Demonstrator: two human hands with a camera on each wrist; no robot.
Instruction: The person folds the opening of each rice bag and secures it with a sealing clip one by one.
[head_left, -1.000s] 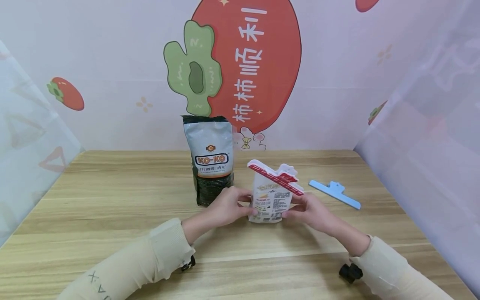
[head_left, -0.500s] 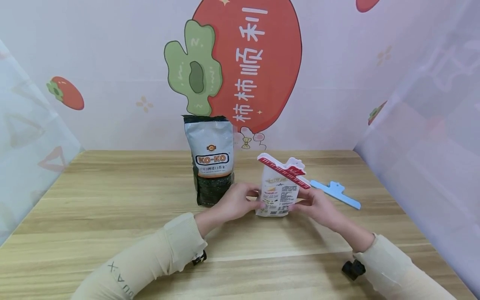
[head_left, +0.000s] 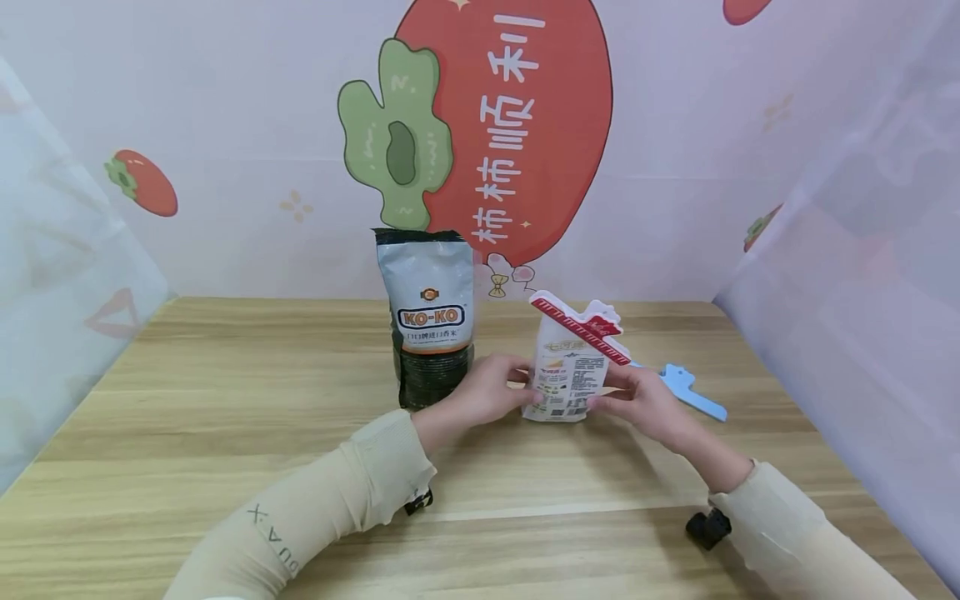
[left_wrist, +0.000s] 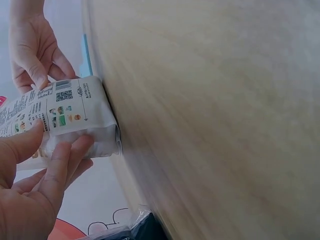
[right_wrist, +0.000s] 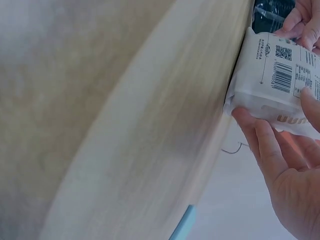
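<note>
A small white printed paper bag (head_left: pixel 568 385) stands upright between both hands, with a red-and-white bag clip (head_left: pixel 581 328) slanting across its top. My left hand (head_left: pixel 491 390) grips the bag's left side, thumb on the printed face and fingers along the side and behind. On the opposite side my right hand (head_left: pixel 651 407) holds it the same way, low down. The bag's bottom (left_wrist: pixel 111 140) is right at the tabletop in the left wrist view. In the right wrist view its barcode (right_wrist: pixel 282 77) faces the camera. The back of the bag is hidden.
Left of the bag stands a taller black-and-silver KO-KO rice bag (head_left: pixel 429 321), close behind my left hand. A light blue bag clip (head_left: pixel 693 393) lies behind my right hand, partly covered. Patterned cloth walls (head_left: pixel 247 233) enclose the wooden table (head_left: pixel 225 400).
Both hands have shifted the white bag and its clip to the right and farther back on the table, and now they partly cover the blue clip. The KO-KO bag has stayed put.
</note>
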